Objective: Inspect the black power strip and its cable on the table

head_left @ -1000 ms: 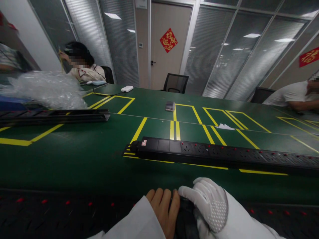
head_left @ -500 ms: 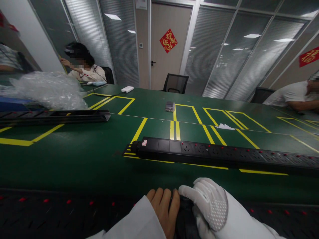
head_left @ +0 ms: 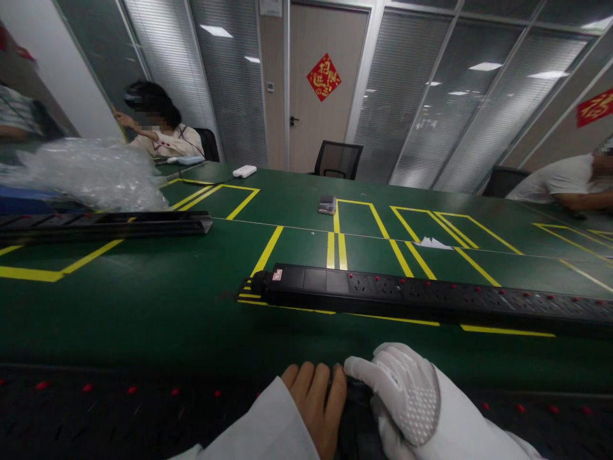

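Ahead of hands (head_left: 313, 402) (head_left: 405, 396), power strip (head_left: 431, 297) bars way; tabletop (head_left: 191, 306) open left.

door sign (head_left: 324, 77) 招财进宝, wall sign (head_left: 595, 107) 福

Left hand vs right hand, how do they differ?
Left hand is bare; right hand wears a white glove with a dotted patch. Left hand shows four fingers side by side; right hand is curled, one digit pointing toward the left. Shared: white sleeves.
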`<state>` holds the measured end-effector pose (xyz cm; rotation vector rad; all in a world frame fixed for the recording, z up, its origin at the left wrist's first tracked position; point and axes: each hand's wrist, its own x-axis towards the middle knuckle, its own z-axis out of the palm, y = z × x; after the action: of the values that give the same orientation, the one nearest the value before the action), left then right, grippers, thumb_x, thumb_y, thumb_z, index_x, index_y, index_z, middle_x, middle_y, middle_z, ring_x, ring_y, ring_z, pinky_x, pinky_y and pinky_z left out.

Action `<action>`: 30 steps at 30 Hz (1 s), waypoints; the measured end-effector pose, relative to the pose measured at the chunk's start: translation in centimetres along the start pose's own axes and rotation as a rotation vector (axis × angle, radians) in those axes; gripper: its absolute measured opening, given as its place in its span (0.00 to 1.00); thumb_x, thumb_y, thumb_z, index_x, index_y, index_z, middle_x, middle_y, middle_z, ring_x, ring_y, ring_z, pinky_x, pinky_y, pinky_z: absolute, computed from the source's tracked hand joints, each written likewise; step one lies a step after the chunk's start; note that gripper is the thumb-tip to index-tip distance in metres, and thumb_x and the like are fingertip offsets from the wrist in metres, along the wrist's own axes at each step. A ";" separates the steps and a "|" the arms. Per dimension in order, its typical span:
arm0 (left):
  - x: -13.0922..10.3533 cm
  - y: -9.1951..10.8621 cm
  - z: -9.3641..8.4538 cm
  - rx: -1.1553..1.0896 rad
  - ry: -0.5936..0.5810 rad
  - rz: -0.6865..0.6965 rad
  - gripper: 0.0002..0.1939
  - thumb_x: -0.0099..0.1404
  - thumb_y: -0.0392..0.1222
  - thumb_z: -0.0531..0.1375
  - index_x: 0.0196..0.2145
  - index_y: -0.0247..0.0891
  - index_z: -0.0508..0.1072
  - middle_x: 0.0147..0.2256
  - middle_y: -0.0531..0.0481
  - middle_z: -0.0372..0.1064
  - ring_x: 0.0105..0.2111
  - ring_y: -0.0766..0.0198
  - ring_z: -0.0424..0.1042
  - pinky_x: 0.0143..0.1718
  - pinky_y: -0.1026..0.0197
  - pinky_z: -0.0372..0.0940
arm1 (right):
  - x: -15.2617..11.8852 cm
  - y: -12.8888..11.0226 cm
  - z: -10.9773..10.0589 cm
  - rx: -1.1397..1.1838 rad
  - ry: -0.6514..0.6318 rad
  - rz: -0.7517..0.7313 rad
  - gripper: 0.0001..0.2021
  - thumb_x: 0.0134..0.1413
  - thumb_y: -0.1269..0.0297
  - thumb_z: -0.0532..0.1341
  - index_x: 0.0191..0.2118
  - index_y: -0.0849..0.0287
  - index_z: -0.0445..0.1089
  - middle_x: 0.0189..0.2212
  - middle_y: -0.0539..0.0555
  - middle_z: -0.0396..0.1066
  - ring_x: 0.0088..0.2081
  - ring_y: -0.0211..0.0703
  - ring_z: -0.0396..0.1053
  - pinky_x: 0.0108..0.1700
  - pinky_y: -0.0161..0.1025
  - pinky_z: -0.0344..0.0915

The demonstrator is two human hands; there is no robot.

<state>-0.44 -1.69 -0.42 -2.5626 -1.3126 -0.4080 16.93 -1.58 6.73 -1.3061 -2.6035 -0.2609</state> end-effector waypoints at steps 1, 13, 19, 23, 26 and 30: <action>0.0 0.0 -0.1 0.003 0.010 0.003 0.15 0.63 0.28 0.50 0.47 0.37 0.66 0.33 0.50 0.66 0.31 0.60 0.66 0.32 0.57 0.58 | 0.0 -0.1 0.0 -0.007 0.005 0.005 0.14 0.55 0.74 0.52 0.46 0.58 0.68 0.30 0.53 0.68 0.32 0.46 0.67 0.34 0.46 0.65; 0.1 0.0 -0.3 -0.008 0.016 0.008 0.18 0.64 0.25 0.46 0.47 0.36 0.67 0.32 0.50 0.66 0.30 0.60 0.66 0.31 0.57 0.59 | -0.5 -0.5 0.1 0.105 0.038 0.071 0.17 0.53 0.71 0.53 0.49 0.57 0.63 0.34 0.55 0.69 0.37 0.49 0.68 0.39 0.47 0.65; 0.1 -0.1 -0.5 -0.018 -0.017 0.018 0.17 0.64 0.26 0.48 0.48 0.35 0.67 0.33 0.48 0.67 0.31 0.59 0.67 0.32 0.56 0.61 | -0.3 -0.3 -0.3 0.139 0.023 0.004 0.19 0.51 0.76 0.49 0.49 0.60 0.62 0.34 0.56 0.68 0.37 0.49 0.68 0.41 0.47 0.66; 0.1 -0.1 -0.4 -0.001 0.002 0.007 0.18 0.64 0.25 0.47 0.47 0.36 0.68 0.33 0.49 0.67 0.31 0.59 0.67 0.32 0.57 0.61 | -0.3 -0.1 -0.3 0.122 0.039 -0.026 0.19 0.50 0.77 0.49 0.49 0.61 0.62 0.33 0.56 0.68 0.36 0.48 0.69 0.38 0.46 0.67; 0.2 -0.1 -0.5 -0.002 0.005 0.007 0.20 0.64 0.24 0.46 0.47 0.36 0.68 0.33 0.49 0.68 0.31 0.60 0.68 0.32 0.57 0.61 | -0.3 -0.1 -0.2 0.106 0.047 -0.028 0.20 0.51 0.76 0.49 0.50 0.62 0.62 0.33 0.56 0.68 0.37 0.48 0.68 0.38 0.45 0.67; 0.2 -0.1 -0.4 -0.008 -0.009 0.007 0.20 0.64 0.24 0.45 0.47 0.36 0.68 0.33 0.49 0.68 0.31 0.60 0.68 0.32 0.57 0.61 | 0.0 -0.2 -0.4 0.056 0.054 -0.021 0.18 0.50 0.76 0.50 0.47 0.61 0.65 0.30 0.55 0.68 0.34 0.48 0.68 0.33 0.46 0.67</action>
<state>-0.44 -1.66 0.07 -2.5776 -1.3077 -0.4009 16.79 -1.82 7.13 -1.2375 -2.5617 -0.2221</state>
